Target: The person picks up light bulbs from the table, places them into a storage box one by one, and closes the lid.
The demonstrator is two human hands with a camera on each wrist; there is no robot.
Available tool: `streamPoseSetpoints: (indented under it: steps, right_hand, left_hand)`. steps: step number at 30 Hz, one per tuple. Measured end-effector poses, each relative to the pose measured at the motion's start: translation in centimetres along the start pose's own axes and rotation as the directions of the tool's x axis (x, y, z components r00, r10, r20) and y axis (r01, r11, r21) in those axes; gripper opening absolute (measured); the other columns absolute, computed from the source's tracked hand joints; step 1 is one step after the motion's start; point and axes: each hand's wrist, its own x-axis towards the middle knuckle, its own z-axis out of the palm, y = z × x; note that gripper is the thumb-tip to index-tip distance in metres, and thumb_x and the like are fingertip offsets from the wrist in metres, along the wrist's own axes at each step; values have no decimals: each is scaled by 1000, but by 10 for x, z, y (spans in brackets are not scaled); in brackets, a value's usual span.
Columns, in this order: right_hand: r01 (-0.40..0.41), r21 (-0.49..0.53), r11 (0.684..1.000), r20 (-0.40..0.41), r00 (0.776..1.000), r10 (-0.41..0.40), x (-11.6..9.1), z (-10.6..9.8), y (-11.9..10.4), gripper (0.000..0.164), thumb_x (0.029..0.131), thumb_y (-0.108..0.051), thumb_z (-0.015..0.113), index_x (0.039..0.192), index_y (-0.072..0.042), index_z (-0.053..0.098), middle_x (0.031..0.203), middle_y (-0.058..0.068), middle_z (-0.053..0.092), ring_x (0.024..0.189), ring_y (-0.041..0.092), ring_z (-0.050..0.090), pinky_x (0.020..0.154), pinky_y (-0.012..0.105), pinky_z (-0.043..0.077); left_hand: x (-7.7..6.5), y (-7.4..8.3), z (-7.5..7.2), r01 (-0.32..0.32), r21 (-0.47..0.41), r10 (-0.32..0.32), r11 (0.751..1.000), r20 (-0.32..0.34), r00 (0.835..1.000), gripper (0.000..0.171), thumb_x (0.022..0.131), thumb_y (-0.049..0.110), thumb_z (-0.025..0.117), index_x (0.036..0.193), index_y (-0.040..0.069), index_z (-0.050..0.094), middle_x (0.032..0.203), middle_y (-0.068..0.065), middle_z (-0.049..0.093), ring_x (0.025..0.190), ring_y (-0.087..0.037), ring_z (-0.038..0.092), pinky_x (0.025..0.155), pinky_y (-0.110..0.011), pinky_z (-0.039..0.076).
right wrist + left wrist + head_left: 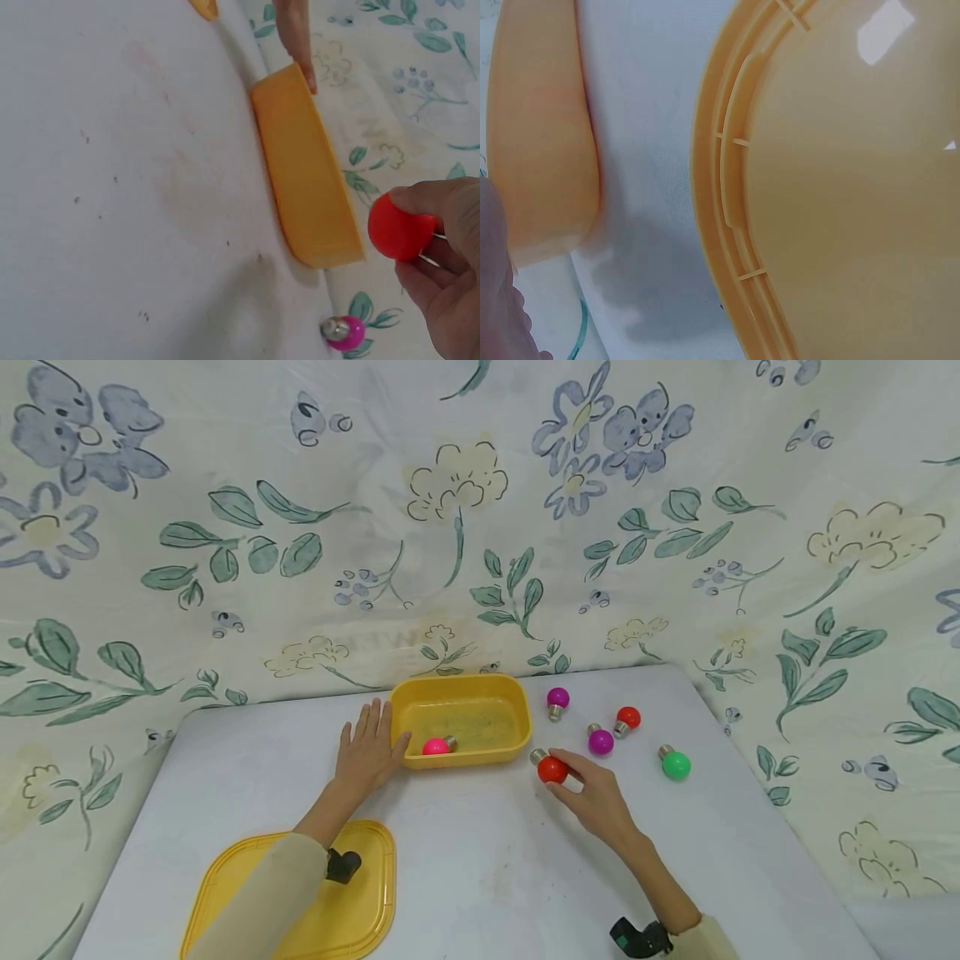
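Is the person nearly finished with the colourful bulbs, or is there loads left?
Not nearly, it seems! Done: one pink bulb already lies in the yellow box. In hand: the right hand holds a red bulb just outside the box. Left: two purple bulbs, another red bulb and a green bulb lie on the table. If they all go in, most are left. The yellow lid is off, too.
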Motion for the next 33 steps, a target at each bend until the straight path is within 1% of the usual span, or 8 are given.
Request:
streamPoseSetpoints:
  steps: [6, 13, 19, 24, 26, 29, 33]
  right_hand:
    - [31, -9, 999, 20, 999, -31, 20, 9, -8, 53, 86, -7, 79, 136, -6, 62, 128, 10, 66, 117, 29, 61, 91, 47, 54]
    - [76, 11, 997, 79, 994, -77, 49, 19, -16, 48, 89, -6, 76, 134, -4, 62, 133, 11, 62, 123, 27, 58, 95, 40, 52]
    - [99, -12, 995, 109, 989, -97, 71, 28, -19, 46, 90, -9, 75, 134, -4, 62, 132, 12, 63, 120, 27, 59, 96, 38, 51]
    - [43, -40, 998, 167, 985, -36, 86, 38, -21, 49, 91, -14, 75, 137, -7, 61, 132, 11, 63, 120, 27, 59, 98, 39, 50]
    - [14, -29, 999, 195, 981, -8, 92, 42, -19, 49, 92, -14, 74, 138, -7, 60, 132, 12, 63, 120, 28, 58, 98, 40, 50]
    - [2, -15, 1000, 225, 974, 2, 99, 50, -17, 47, 93, -12, 73, 137, -5, 60, 131, 13, 63, 119, 31, 59, 98, 42, 50]
    - [-14, -42, 999, 265, 964, 25, 109, 58, -13, 45, 94, -12, 71, 137, -4, 60, 128, 13, 65, 114, 29, 61, 95, 38, 52]
  left_hand:
    - [-1, 0, 0, 0, 3, 0, 1000, 3, 1000, 76, 107, 45, 33, 157, -6, 8, 162, -28, 3, 149, -43, 2, 116, -62, 3]
    - [-1, 1, -1, 5, 7, -5, 1000, -3, 1000, 76, 107, 44, 34, 157, -5, 7, 163, -27, 2, 149, -42, 2, 116, -62, 2]
    - [-1, 1, 0, 4, 6, -4, 1000, 1, 1000, 75, 107, 44, 34, 157, -5, 7, 163, -27, 2, 150, -42, 1, 117, -61, 2]
    - [-2, 1, -1, 2, 11, -2, 1000, -4, 1000, 75, 107, 44, 34, 157, -5, 8, 163, -27, 3, 150, -42, 2, 117, -61, 3]
    - [-2, 1, -1, 2, 13, -2, 1000, -8, 1000, 75, 107, 44, 34, 157, -5, 9, 163, -27, 4, 150, -42, 2, 117, -61, 3]
    - [-2, 2, -1, 3, 13, -3, 1000, -16, 1000, 74, 107, 43, 35, 157, -6, 9, 163, -27, 5, 150, -42, 3, 117, -61, 4]
    - [-3, 3, -1, 6, 18, -5, 1000, -13, 1000, 75, 107, 44, 34, 157, -5, 9, 163, -27, 5, 150, -42, 3, 117, -61, 4]
